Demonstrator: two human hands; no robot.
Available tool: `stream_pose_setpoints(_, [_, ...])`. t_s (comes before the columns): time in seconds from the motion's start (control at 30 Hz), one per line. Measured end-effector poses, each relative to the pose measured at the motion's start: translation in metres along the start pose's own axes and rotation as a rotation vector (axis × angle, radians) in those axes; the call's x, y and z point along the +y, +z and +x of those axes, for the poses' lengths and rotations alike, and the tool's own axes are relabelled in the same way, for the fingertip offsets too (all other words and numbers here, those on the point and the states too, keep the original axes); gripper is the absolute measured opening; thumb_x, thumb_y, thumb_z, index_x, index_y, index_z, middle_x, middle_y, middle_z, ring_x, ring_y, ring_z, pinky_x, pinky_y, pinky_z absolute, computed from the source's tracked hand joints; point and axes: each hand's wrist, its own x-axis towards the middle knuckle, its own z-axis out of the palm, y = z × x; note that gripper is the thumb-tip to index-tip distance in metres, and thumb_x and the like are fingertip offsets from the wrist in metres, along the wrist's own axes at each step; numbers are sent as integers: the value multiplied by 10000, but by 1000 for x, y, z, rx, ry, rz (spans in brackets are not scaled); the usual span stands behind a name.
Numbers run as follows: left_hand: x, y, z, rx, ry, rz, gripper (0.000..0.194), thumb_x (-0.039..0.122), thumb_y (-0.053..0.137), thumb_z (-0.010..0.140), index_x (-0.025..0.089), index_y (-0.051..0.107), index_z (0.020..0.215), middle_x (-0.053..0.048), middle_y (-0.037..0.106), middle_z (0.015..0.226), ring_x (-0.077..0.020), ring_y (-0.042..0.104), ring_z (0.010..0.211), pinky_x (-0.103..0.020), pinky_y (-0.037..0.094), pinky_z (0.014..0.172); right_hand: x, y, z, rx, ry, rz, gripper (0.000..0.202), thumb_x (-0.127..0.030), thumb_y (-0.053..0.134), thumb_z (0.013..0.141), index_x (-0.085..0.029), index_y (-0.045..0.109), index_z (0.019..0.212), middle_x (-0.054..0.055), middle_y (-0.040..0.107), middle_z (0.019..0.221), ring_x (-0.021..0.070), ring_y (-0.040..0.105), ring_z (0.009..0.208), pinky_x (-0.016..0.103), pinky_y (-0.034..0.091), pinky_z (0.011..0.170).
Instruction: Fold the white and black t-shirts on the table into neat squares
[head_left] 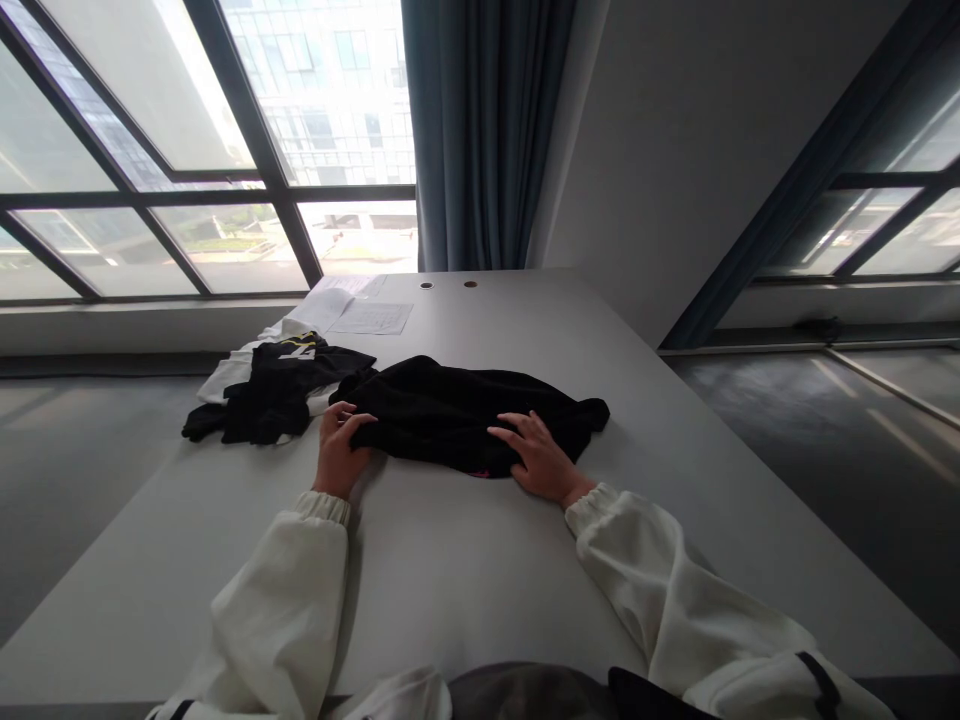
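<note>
Black cloth (457, 410) is spread between and under two well-apart hands, touched by left (343, 448) and right (541, 458), fingers loosely splayed.

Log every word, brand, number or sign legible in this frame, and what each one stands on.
No text is readable.
Printed sheet: print too small.
White-and-yellow print on the dark garment: too blurred.
Pink mark on the black cloth: too small.

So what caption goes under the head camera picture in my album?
Left hand and right hand on a black garment atop a white table by windows.
</note>
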Motion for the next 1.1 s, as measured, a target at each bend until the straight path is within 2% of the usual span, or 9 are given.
stream_pose_setpoints(0.13, [3,-6,3,7,-117,-197,187,249,581,869,232,700,1011,-89,664,1264,-281,640,1197,-463,499,1114,13,-2,0,-31,125,228,170,-292,595,929,-245,733,1015,64,756,1069,265,710,1013,519,494,1102])
stream_pose_setpoints(0.23, [4,-5,4,-71,-268,-289,264,430,540,961,212,688,985,-65,742,1028,-270,678,1025,-411,546,965,34,-13,-6,83,336,300,340,-492,523,1019,-241,666,840,6,672,737,212,630,692,342,544,724])
stream_pose_setpoints(0.3, [6,-1,4,-132,-337,-285,374,544,550,957,199,693,938,-54,734,926,-264,664,948,-369,540,876,44,-18,-10,146,395,281,387,-552,522,1015,-246,652,817,-7,637,680,205,591,635,318,491,641])
stream_pose_setpoints(0.5, [12,10,2,-289,-444,-410,469,655,598,899,193,678,899,-14,703,813,-203,623,780,-293,484,715,57,-20,-14,317,474,167,381,-577,551,990,-247,708,883,42,723,753,257,678,713,341,480,686])
stream_pose_setpoints(0.63, [10,12,-2,-228,-423,-226,397,608,639,888,221,682,964,24,652,744,-170,585,684,-277,422,647,66,-13,-13,375,522,80,374,-558,545,990,-245,727,898,81,754,815,288,706,775,374,503,742])
stream_pose_setpoints(0.77, [8,13,-3,-167,-356,-14,289,472,697,871,256,627,1051,27,670,827,-191,637,749,-308,474,735,74,-7,-14,441,486,17,240,-443,580,950,-238,701,919,105,731,921,302,673,876,432,529,843])
stream_pose_setpoints(0.9, [6,11,-1,-200,-95,36,145,375,621,937,245,662,988,-67,702,1082,-254,666,1049,-403,519,989,73,-9,-14,437,402,-48,101,-251,583,880,-250,683,891,114,670,987,325,603,971,518,511,961])
stream_pose_setpoints(0.97, [4,7,-1,-276,16,27,255,395,630,955,251,709,1149,-109,662,1317,-291,612,1272,-456,469,1128,65,-13,-12,397,352,-64,154,-179,559,874,-257,688,842,112,659,979,333,590,1007,537,502,997])
stream_pose_setpoints(1.1, [-1,-6,-4,-543,81,62,919,527,862,777,332,489,1593,-145,478,1621,-395,425,1524,-543,397,1221,44,-21,-9,268,200,-31,208,-198,559,949,-259,754,991,113,680,1095,323,615,1123,521,501,1077])
